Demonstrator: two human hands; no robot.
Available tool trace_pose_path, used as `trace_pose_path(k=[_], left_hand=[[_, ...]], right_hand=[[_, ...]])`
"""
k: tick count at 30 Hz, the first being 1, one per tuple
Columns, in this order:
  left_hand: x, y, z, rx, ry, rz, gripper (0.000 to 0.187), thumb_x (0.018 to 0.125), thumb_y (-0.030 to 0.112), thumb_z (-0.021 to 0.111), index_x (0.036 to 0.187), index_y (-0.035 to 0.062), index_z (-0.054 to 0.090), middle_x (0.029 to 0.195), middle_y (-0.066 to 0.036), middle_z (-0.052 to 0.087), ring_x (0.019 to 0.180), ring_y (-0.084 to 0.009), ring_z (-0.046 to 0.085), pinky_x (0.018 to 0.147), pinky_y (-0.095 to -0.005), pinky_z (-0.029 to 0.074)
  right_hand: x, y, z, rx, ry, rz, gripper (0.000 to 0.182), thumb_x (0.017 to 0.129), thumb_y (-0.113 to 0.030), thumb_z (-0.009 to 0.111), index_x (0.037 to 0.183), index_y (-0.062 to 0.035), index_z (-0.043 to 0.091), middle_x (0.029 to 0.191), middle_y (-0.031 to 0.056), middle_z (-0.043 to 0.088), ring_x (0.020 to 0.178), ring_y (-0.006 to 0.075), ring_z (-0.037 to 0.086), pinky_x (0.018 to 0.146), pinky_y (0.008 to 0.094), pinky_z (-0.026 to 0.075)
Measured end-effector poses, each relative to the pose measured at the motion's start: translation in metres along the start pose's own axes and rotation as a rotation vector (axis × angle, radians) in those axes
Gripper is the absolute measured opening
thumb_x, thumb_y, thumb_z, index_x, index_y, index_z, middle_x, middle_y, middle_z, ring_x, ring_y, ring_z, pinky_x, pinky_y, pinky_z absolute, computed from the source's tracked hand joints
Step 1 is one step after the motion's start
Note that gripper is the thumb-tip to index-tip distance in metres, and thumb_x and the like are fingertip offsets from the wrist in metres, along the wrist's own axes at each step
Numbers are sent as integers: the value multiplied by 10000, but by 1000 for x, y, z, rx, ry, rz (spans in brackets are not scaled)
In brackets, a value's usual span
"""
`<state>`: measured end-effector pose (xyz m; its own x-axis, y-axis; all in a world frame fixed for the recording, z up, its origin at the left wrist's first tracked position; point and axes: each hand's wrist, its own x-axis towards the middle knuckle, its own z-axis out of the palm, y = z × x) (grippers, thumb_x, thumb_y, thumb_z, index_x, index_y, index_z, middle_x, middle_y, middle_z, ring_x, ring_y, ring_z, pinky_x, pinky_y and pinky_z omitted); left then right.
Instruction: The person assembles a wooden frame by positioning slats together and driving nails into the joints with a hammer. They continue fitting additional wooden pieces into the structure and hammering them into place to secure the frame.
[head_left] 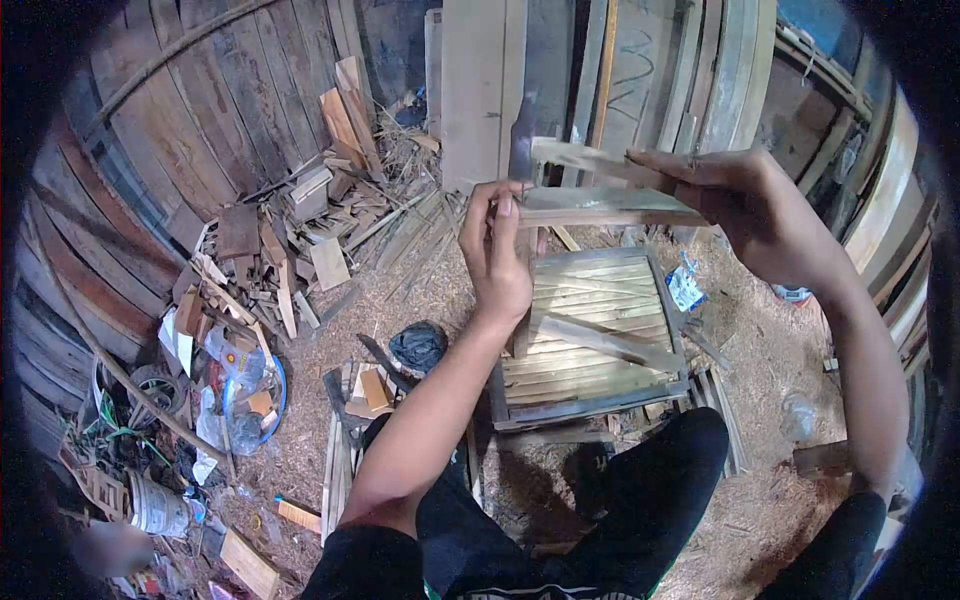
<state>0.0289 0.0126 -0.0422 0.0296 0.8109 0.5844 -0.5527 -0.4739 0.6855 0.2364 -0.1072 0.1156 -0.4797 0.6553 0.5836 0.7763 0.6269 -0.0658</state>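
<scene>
Raised in front of me is a pale wooden piece (610,207), made of flat boards joined like a small frame or box; its exact form is hard to make out. My left hand (497,250) grips its left end, fingers curled and thumb up. At the right end, my right hand (750,205) has its fingers stretched along the upper board and its palm against the end. Below lies a slatted panel (595,275) in a dark wooden frame, with a loose wooden strip (605,342) slanting across it.
Wood offcuts (260,250) are heaped at the left wall. A black plastic bag (418,345) lies left of the panel, a blue-and-white packet (686,285) to its right. Boards (690,80) lean at the back. Sawdust covers the floor, and a bucket (158,503) stands lower left.
</scene>
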Motion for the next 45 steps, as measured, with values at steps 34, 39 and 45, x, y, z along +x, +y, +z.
trace_pose_path(k=[34, 39, 45], left_hand=[[-1, 0, 0, -82, -2, -25, 306, 1121, 317, 406, 1166, 40, 528, 914, -81, 590, 690, -144, 569, 598, -281, 450], [-3, 0, 1, -96, -72, -17, 328, 1123, 331, 423, 1164, 25, 536, 988, -77, 580, 698, -129, 566, 588, -268, 434], [-7, 1, 6, -63, -69, -29, 336, 1124, 345, 424, 1167, 32, 539, 903, -67, 575, 637, -119, 533, 583, -273, 425]], right_hand=[[8, -22, -6, 770, -344, 1037, 430, 1079, -188, 535, 1509, -177, 537, 699, -51, 528, 514, 25, 400, 414, 209, 272], [13, -15, -14, 738, -282, 1035, 435, 1074, -205, 529, 1508, -183, 538, 678, -52, 515, 491, 37, 384, 408, 221, 269], [20, -15, -19, 656, -312, 1062, 465, 1049, -191, 533, 1513, -160, 530, 684, -40, 505, 482, 39, 370, 405, 219, 243]])
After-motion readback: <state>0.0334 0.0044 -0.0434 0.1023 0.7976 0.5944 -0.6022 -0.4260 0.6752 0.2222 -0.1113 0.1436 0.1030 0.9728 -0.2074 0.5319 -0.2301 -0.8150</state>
